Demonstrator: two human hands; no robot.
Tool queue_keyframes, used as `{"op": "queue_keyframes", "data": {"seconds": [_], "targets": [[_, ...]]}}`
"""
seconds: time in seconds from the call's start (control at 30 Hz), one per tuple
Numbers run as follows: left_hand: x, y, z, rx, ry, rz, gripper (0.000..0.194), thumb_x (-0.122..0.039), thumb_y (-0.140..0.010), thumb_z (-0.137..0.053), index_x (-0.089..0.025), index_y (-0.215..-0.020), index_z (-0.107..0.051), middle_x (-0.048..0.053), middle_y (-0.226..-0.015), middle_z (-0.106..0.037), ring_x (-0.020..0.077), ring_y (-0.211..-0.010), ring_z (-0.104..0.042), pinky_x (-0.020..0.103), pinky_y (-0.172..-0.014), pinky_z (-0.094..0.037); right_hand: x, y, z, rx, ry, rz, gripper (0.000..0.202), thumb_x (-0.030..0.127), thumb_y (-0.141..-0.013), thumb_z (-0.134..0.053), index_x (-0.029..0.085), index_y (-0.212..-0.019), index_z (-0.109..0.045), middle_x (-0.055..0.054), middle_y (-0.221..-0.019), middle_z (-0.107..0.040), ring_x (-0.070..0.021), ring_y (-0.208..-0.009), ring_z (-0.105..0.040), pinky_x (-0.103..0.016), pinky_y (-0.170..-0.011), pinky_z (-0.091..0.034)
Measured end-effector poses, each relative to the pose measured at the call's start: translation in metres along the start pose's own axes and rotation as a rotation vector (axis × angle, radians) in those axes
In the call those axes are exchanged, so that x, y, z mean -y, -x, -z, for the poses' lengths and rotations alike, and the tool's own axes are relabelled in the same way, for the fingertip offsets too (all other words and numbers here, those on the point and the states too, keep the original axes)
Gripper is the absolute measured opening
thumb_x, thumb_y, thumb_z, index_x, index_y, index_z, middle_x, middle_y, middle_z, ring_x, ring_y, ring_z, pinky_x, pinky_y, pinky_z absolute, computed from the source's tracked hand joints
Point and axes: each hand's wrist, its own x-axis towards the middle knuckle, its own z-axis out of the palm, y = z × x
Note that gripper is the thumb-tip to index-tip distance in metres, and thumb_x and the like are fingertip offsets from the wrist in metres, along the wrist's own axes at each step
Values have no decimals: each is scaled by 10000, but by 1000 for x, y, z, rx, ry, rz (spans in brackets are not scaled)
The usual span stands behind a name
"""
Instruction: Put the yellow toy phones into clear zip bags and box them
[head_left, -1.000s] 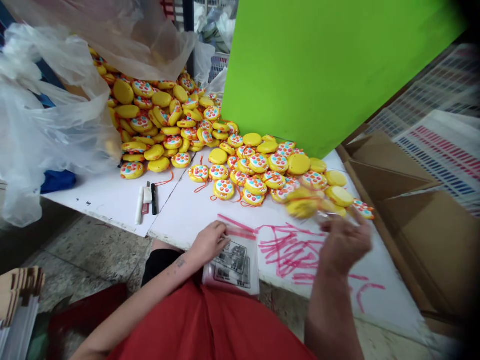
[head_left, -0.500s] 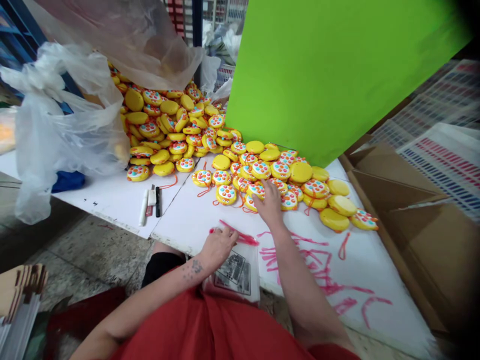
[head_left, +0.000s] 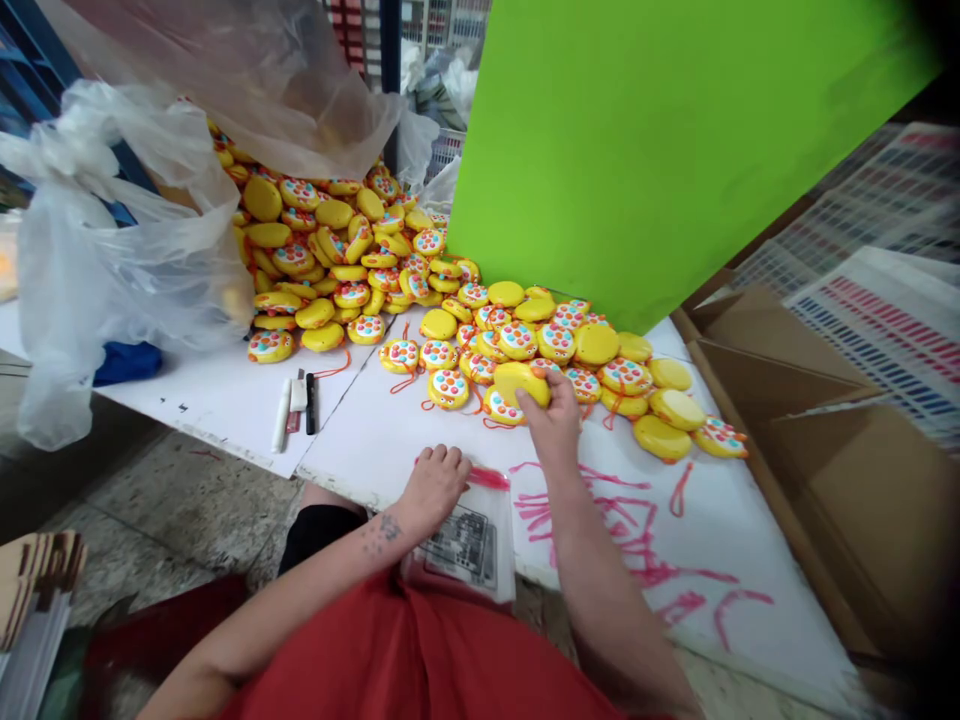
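Observation:
My right hand (head_left: 556, 420) pinches a yellow oval toy (head_left: 517, 380), its plain side facing up, at the front of a loose spread of similar toys with colored dots and orange cords. Below and to the left, my left hand (head_left: 437, 488) is closed over the top edge of a clear plastic bag (head_left: 499, 540) with a pink strip and black print. The bag lies at the table's near edge, and the left fingertips are partly hidden.
A large heap of yellow toys (head_left: 330, 215) spills from clear plastic at the back left. Markers (head_left: 311, 403) lie left on the white table (head_left: 352, 440). A green board (head_left: 637, 130) stands behind; an open cardboard box (head_left: 832, 470) is at the right. Pink scribbles mark the tabletop.
My right hand has taken hold of a toy from the spread and lifted it slightly, plain side up. The left hand's fingers have curled in more at the bag's top edge.

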Motion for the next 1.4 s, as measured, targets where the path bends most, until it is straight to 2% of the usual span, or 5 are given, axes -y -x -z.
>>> {"op": "queue_keyframes", "data": {"seconds": [0.3,0.7,0.87,1.2,1.4], "targets": [[-3,-1,-8,-2,3,54,170,-306,-864,-537,-151,-934,-539,94,-952,-542,252,-906,-473,386,-758,-357,14,66,36,118,-284,-291,688,297,-683,-689,233,-1300,-391,-71,-1073,-581,-192,-891,-601,-323,-750,-519],[-2,14,-15,-102,243,-10,287,-240,-928,-391,-156,-1195,-449,91,-1034,-560,225,-951,-459,381,-835,-336,21,81,33,220,-370,-382,396,381,-752,-614,228,-1106,-521,-75,-1066,-623,-210,-891,-616,-358,-759,-509],[-1,15,-13,-86,158,-112,177,-209,-920,-400,-190,-999,-557,74,-972,-559,216,-915,-450,376,-812,-321,1,81,18,98,-143,-306,367,397,-734,-640,189,-1022,-549,-76,-1006,-630,-203,-913,-588,-367,-809,-484],[3,21,-15,-284,321,-36,200,-297,-919,-441,-179,-964,-597,64,-896,-599,195,-910,-470,373,-870,-344,-5,94,9,511,209,-131,274,410,-832,-513,232,-974,-667,-59,-958,-658,-219,-943,-571,-385,-867,-431],[0,14,-6,-309,414,42,165,-312,-880,-512,-183,-896,-614,99,-1180,-549,232,-1122,-433,420,-949,-364,1,84,33,352,523,-104,362,440,-878,-412,223,-1043,-651,-89,-928,-661,-244,-874,-587,-393,-800,-435]]}}
